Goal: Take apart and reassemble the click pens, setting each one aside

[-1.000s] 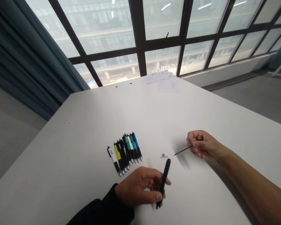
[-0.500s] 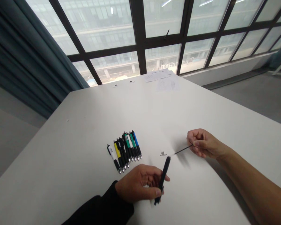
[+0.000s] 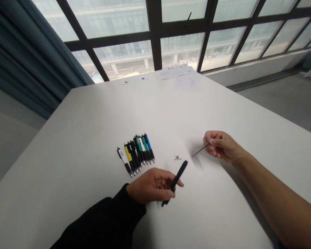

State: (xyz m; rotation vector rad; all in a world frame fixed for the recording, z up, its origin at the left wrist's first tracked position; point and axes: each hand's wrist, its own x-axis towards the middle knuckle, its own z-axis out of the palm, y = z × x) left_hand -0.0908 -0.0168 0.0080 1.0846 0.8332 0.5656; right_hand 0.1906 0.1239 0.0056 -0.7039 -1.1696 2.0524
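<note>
My left hand is closed around a black pen barrel, held at a slant between thumb and fingers with its upper end pointing to the far right. My right hand pinches a thin dark pen refill between thumb and forefinger. The refill slopes down to the left, its lower tip close to the barrel's upper end but apart from it. Just beyond the barrel, small metallic pen parts lie on the table; their exact kind is too small to tell.
Left of the barrel, several click pens with white, yellow, black, green and blue bodies lie side by side on the white table. Paper sheets rest at the far edge, by the windows. A blue-grey curtain hangs at the left.
The camera view has tipped down, so everything sits higher in the picture. The barrel in my left hand leans further over to the right. My right hand still pinches the refill.
</note>
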